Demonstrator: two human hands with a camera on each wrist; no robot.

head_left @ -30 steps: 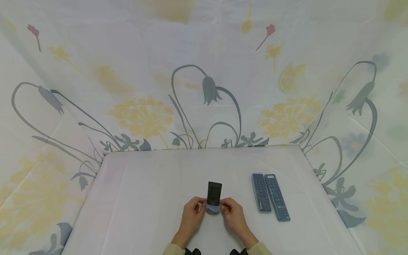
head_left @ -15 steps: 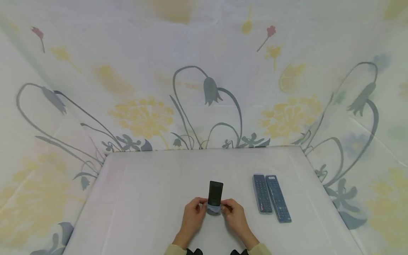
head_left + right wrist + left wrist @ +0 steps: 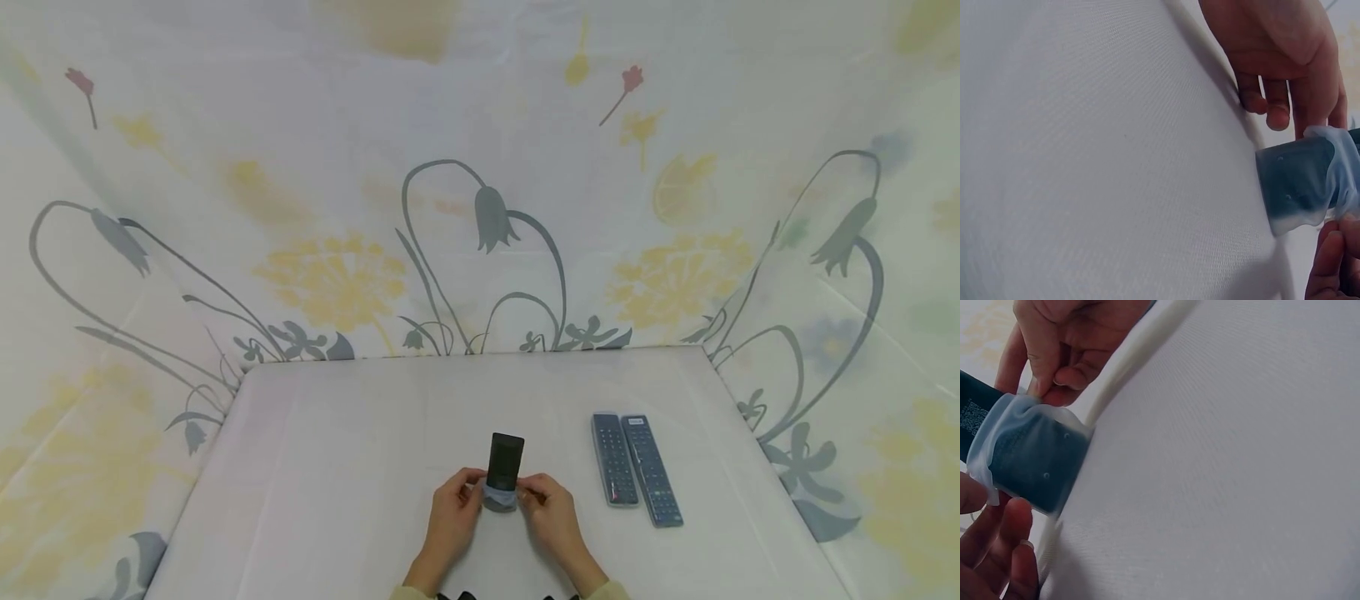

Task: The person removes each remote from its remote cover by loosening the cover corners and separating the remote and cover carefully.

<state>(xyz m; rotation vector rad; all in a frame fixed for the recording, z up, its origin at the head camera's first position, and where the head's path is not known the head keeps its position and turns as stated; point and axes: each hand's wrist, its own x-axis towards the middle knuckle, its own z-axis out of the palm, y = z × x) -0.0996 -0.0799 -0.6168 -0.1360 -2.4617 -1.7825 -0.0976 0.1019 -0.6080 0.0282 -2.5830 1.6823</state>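
Observation:
A black, slab-shaped device, resembling a remote control (image 3: 506, 460), stands tilted up between both hands at the table's near middle. Its lower end sits inside a translucent bluish silicone sleeve (image 3: 499, 497), bunched into folds near its rim. My left hand (image 3: 452, 515) pinches the sleeve's left side, and my right hand (image 3: 553, 518) pinches its right side. The left wrist view shows the device's bare upper part (image 3: 977, 390) with a printed code; below it the sleeve (image 3: 1041, 447) encloses the end. Folds of the sleeve (image 3: 1340, 165) also show in the right wrist view.
To the right of my hands, two remote controls in clear covers lie side by side: a shorter one (image 3: 615, 458) and a longer one (image 3: 652, 471). They rest on a white-covered table (image 3: 337, 467). Flower-printed fabric walls (image 3: 480, 250) surround its back and sides.
The camera view shifts slightly. Both hands keep their hold on the sleeve, and the device stays in nearly the same place and tilt.

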